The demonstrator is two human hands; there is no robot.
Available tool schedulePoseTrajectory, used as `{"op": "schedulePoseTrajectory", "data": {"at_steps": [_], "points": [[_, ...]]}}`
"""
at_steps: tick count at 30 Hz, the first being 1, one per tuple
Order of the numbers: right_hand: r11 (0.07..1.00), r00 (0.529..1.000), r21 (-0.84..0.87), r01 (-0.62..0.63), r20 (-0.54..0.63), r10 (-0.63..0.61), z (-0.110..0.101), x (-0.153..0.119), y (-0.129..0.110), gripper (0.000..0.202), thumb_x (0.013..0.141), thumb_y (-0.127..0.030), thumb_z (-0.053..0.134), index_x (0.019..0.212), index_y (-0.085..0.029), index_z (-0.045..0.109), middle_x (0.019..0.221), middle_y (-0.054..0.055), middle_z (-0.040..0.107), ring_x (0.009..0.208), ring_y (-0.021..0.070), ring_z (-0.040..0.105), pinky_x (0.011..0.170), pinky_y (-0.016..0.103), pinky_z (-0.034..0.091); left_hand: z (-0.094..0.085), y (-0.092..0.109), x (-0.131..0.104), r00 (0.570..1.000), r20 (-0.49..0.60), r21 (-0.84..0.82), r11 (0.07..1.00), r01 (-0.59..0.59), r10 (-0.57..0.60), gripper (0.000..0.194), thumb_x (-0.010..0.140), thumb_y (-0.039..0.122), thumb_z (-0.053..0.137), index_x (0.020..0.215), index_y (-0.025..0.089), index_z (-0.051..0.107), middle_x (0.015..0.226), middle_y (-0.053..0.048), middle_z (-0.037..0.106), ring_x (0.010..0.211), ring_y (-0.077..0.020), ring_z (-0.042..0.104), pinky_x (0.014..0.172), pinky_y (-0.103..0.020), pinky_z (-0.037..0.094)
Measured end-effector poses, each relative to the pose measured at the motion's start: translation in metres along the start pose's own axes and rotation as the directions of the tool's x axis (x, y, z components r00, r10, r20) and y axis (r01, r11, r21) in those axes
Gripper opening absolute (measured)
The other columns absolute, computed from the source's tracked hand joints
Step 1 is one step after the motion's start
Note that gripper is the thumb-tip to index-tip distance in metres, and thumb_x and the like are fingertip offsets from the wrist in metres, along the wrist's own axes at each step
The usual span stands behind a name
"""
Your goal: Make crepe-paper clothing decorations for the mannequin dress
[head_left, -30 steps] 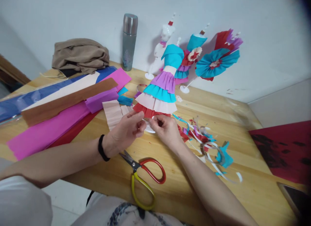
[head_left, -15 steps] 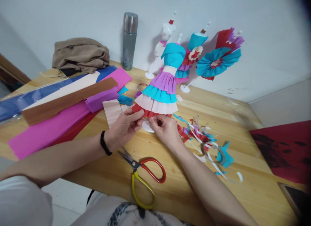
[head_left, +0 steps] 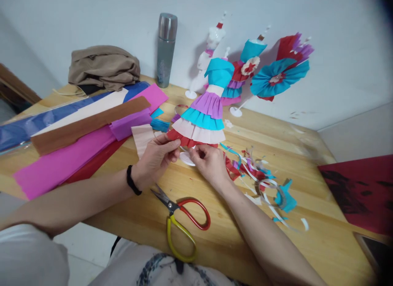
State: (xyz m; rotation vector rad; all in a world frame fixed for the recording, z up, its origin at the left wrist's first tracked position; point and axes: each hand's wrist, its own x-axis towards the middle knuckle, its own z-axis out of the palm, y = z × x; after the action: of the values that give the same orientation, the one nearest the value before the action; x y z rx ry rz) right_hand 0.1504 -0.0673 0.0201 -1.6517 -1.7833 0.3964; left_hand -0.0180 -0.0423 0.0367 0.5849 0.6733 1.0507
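Note:
A small dress-form doll wears a tiered crepe-paper dress point(head_left: 206, 121) with a blue top, a pale waistband and purple, blue, pale pink and red ruffles. It stands slightly tilted on a round white base point(head_left: 188, 158). My left hand point(head_left: 158, 155), with a black band at the wrist, pinches the left end of the red bottom ruffle point(head_left: 181, 139) between thumb and fingers. At the middle of the same hem, my right hand point(head_left: 210, 160) has its thumb and forefinger pressed together; the fingers partly hide the paper there. Scissors point(head_left: 172, 207) with red and yellow handles lie open just below my hands.
Folded crepe-paper strips point(head_left: 73, 148) spread over the left of the table. Paper scraps and a tape roll point(head_left: 270, 191) lie to the right. Behind stand a grey flask point(head_left: 166, 58), brown cloth point(head_left: 102, 69) and other dressed forms point(head_left: 278, 79) against the wall.
The view has shifted slightly. My left fingers have slid a little along the red ruffle, and both hands stay at the hem.

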Motion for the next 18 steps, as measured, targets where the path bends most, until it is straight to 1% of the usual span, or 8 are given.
{"op": "schedulePoseTrajectory", "data": {"at_steps": [4, 7, 11, 14, 18], "points": [[1.0, 1.0, -0.023, -0.005, 0.001, 0.005, 0.0, 0.0, 0.0, 0.029, 0.083, -0.029, 0.056, 0.056, -0.018, 0.055, 0.049, -0.002, 0.051, 0.045, 0.0094, 0.04, 0.051, 0.024, 0.032, -0.003, -0.004, 0.003, 0.998, -0.054, 0.019, 1.0, 0.016, -0.015, 0.025, 0.057, 0.016, 0.086, 0.072, 0.01, 0.067, 0.058, 0.002, 0.063, 0.045, -0.0043, 0.054, 0.039, -0.012, 0.036], [1.0, 1.0, -0.024, -0.002, 0.011, 0.002, 0.001, -0.001, 0.0, 0.028, 0.083, -0.029, 0.056, 0.057, -0.018, 0.056, 0.048, -0.002, 0.051, 0.044, 0.0092, 0.04, 0.051, 0.024, 0.031, -0.005, -0.007, 0.003, 0.997, -0.068, 0.031, 0.999, 0.036, -0.033, 0.023, 0.058, 0.015, 0.084, 0.074, 0.01, 0.067, 0.057, 0.002, 0.062, 0.044, -0.0044, 0.053, 0.039, -0.013, 0.035], [1.0, 1.0, -0.027, 0.003, 0.004, -0.003, 0.002, -0.001, 0.001, 0.029, 0.084, -0.03, 0.056, 0.057, -0.017, 0.056, 0.049, -0.001, 0.052, 0.045, 0.0092, 0.041, 0.051, 0.024, 0.032, -0.005, -0.011, 0.001, 0.995, -0.078, 0.045, 0.997, 0.069, -0.065, 0.025, 0.059, 0.014, 0.083, 0.077, 0.009, 0.066, 0.063, 0.0, 0.064, 0.046, -0.0048, 0.054, 0.04, -0.014, 0.036], [0.999, 1.0, -0.037, -0.001, -0.008, 0.0, 0.001, 0.0, 0.001, 0.03, 0.084, -0.031, 0.056, 0.058, -0.017, 0.057, 0.05, -0.001, 0.053, 0.046, 0.0097, 0.043, 0.051, 0.024, 0.032, -0.004, -0.01, -0.001, 0.994, -0.063, 0.03, 0.996, 0.088, -0.086, 0.028, 0.06, 0.016, 0.084, 0.079, 0.011, 0.063, 0.067, 0.001, 0.064, 0.049, -0.0059, 0.057, 0.041, -0.015, 0.037], [0.999, 1.0, -0.033, -0.014, 0.006, 0.015, 0.001, 0.0, 0.002, 0.031, 0.084, -0.033, 0.056, 0.058, -0.017, 0.057, 0.05, 0.0, 0.053, 0.045, 0.0096, 0.042, 0.05, 0.023, 0.032, -0.003, -0.005, -0.001, 0.992, 0.006, -0.034, 0.992, 0.123, -0.123, 0.03, 0.067, 0.029, 0.082, 0.08, 0.013, 0.06, 0.07, 0.001, 0.062, 0.054, -0.0089, 0.059, 0.042, -0.017, 0.038]]}}
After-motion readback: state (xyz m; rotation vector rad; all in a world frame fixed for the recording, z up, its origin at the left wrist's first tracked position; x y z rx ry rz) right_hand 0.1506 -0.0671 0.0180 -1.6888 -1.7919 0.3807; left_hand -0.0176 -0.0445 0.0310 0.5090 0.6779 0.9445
